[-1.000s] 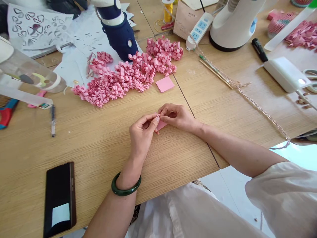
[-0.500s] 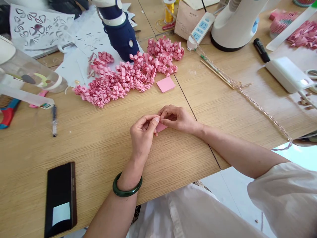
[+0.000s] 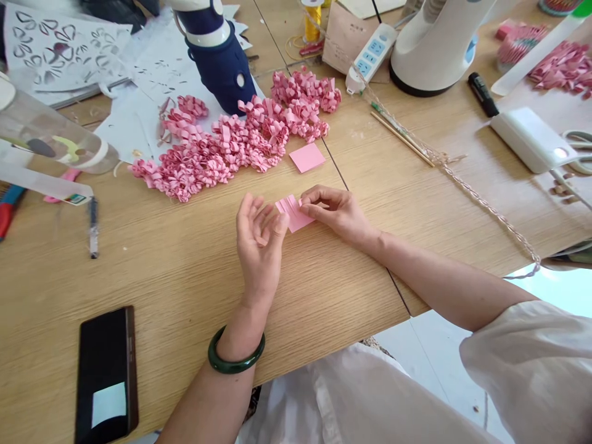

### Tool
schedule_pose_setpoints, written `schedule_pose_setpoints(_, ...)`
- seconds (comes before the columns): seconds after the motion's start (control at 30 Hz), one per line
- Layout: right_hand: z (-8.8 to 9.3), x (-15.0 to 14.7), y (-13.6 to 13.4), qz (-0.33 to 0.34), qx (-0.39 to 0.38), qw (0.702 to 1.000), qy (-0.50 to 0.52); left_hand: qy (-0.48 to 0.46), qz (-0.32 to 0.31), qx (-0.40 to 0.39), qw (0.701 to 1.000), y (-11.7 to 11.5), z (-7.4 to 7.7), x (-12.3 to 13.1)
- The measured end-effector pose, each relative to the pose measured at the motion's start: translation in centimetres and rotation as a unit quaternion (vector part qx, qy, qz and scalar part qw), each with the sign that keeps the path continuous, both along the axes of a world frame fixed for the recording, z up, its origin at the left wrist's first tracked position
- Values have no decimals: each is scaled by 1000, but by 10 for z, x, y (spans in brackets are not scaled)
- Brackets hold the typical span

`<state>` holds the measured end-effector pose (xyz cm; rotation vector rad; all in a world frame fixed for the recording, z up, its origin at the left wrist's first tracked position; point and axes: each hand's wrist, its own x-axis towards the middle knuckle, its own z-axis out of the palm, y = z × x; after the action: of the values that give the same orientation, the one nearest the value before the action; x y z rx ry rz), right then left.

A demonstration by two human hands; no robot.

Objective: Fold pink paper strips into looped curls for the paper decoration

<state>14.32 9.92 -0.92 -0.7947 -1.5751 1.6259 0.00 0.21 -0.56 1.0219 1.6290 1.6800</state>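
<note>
A pink paper piece [image 3: 295,221] with several slits along its upper edge is pinched between the thumb and fingers of my right hand [image 3: 337,213]. Just left of it, my left hand [image 3: 259,237] is open, fingers apart and slightly curled, with its thumb beside the paper's left edge. Above the hands a flat pink paper rectangle [image 3: 308,158] lies on the wooden table [image 3: 176,259]. Beyond that spreads a long heap of curled pink paper strips [image 3: 226,148].
A dark blue bottle [image 3: 224,68] stands behind the heap. On the left are a clear bottle [image 3: 69,139], a pen [image 3: 94,228] and a phone [image 3: 105,370]. Rightward lie a power strip [image 3: 372,57], thin sticks [image 3: 402,139], a braided cord [image 3: 494,213] and a white box [image 3: 531,139].
My left hand has let go of the paper and opened, moving slightly left. The slit paper now shows more fully in my right hand. The view has shifted slightly.
</note>
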Motion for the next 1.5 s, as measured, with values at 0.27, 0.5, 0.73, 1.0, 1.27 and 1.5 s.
schedule_pose_setpoints(0.27, 7, -4, -10, 48, -143, 985, 81, -168, -166, -58, 970, 1, 0, 6)
schedule_pose_setpoints(0.5, 2, -7, -16, 80, -150, 984, 53, -116, -60, -49, 990, 0, -4, 5)
schedule_pose_setpoints(0.73, 7, -1, -17, -14, 90, 994, -66, -100, -25, -66, 993, 0, 1, 4)
schedule_pose_setpoints(1.0, 9, 1, -14, -8, 118, 991, -56, -72, -54, -89, 992, -2, 1, 4)
schedule_pose_setpoints(1.27, 6, -1, -13, -16, 97, 993, -63, -87, -79, -82, 990, -2, 0, 5)
schedule_pose_setpoints(1.5, 6, 0, -10, 7, 62, 996, -61, -94, -83, -107, 986, -1, 0, 4)
